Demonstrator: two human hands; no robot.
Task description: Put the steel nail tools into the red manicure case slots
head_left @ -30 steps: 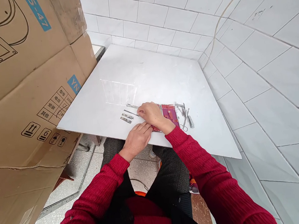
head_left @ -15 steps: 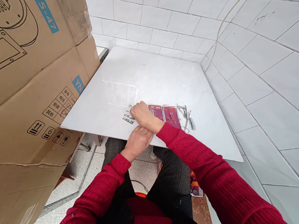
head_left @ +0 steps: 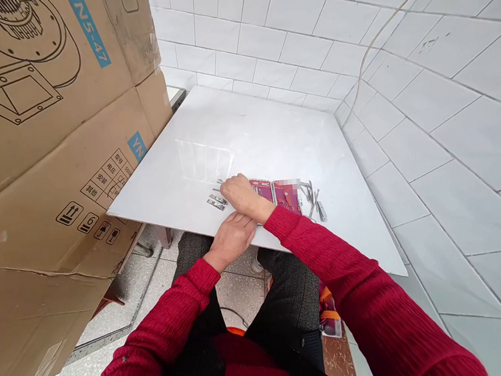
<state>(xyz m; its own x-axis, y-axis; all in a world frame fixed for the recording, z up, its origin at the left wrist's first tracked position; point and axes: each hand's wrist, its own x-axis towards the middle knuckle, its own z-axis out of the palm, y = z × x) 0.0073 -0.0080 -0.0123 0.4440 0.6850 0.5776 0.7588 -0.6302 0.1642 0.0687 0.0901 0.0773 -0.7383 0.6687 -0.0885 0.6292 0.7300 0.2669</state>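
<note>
Glossy white table [head_left: 246, 135], shiny metal tools [head_left: 311, 197], matt cardboard box [head_left: 45, 141]

Your right hand [head_left: 243, 195] sits mid-frame, knuckles up and fingers curled down, forearm crossing in from lower right. Your left hand [head_left: 232, 236] lies flat just below it, palm down, arm coming from lower left.

On the cardboard box [head_left: 45, 141] at the left, a blue strip reads "N5-47", a blue square reads "YN", black digits read "0563", and a stacking sign shows "6" beside arrows pointing up.
</note>
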